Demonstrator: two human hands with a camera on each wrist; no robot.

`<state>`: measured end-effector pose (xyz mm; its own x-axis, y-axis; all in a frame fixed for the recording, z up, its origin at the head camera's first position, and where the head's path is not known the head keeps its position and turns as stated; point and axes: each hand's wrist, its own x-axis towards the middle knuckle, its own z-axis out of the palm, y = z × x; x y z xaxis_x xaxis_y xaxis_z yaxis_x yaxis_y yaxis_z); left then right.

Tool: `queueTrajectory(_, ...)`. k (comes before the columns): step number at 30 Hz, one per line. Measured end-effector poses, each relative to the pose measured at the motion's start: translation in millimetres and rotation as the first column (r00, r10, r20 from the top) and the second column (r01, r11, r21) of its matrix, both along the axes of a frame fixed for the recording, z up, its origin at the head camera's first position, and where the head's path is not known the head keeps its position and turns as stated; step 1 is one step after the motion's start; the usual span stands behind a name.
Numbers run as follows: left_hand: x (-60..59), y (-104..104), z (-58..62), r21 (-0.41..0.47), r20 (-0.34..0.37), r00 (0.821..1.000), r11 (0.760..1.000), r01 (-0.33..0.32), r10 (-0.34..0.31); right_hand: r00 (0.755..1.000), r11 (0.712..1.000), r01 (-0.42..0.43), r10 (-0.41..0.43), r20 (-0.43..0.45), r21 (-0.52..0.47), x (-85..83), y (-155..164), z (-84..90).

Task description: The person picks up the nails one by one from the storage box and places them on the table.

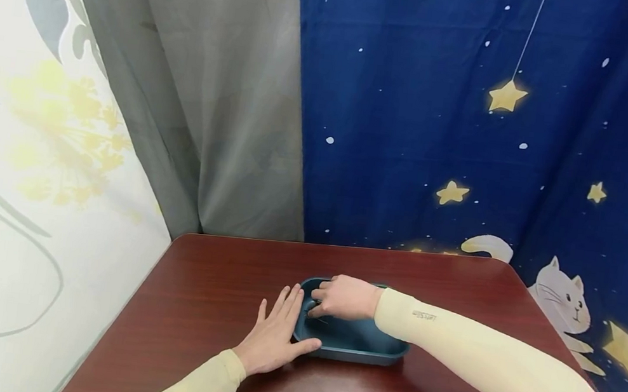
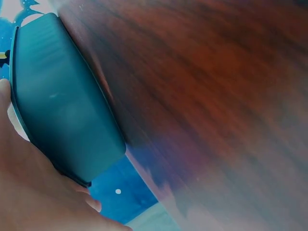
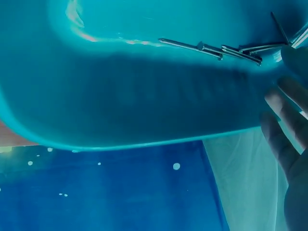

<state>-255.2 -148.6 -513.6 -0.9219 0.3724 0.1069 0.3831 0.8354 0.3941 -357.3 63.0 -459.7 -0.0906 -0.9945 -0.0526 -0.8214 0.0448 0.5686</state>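
Observation:
A dark teal tray (image 1: 367, 354) sits on a red-brown table (image 1: 208, 274). My left hand (image 1: 275, 331) lies flat on the table against the tray's left end, fingers straight and thumb along its front wall. The left wrist view shows that outer tray wall (image 2: 62, 110) beside my palm. My right hand (image 1: 345, 296) reaches into the left end of the tray with its fingers curled down. In the right wrist view several thin metal pins (image 3: 216, 48) lie on the tray floor (image 3: 120, 96), and my fingertips (image 3: 292, 57) are at their right end. Whether they pinch the pins is not visible.
A dark blue curtain (image 1: 471, 123) with stars and a cat hangs close behind the table. A grey curtain (image 1: 215, 96) and a pale floral one (image 1: 39, 129) hang at the left. The table's far edge (image 1: 343, 246) runs just behind the tray.

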Motion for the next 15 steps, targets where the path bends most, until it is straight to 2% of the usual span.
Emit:
queueTrajectory(7,0.0,2,0.0,-0.009,0.012,1.000,1.000,-0.001,0.001,0.999,0.998,-0.046,0.046,-0.008,0.037,-3.1,-2,-9.9)
queueTrajectory(15,-2.0,0,-2.2,-0.020,0.016,1.000,1.000,-0.010,0.010,0.997,0.998,-0.064,0.065,0.030,-0.024,-15.4,-3,-24.0)
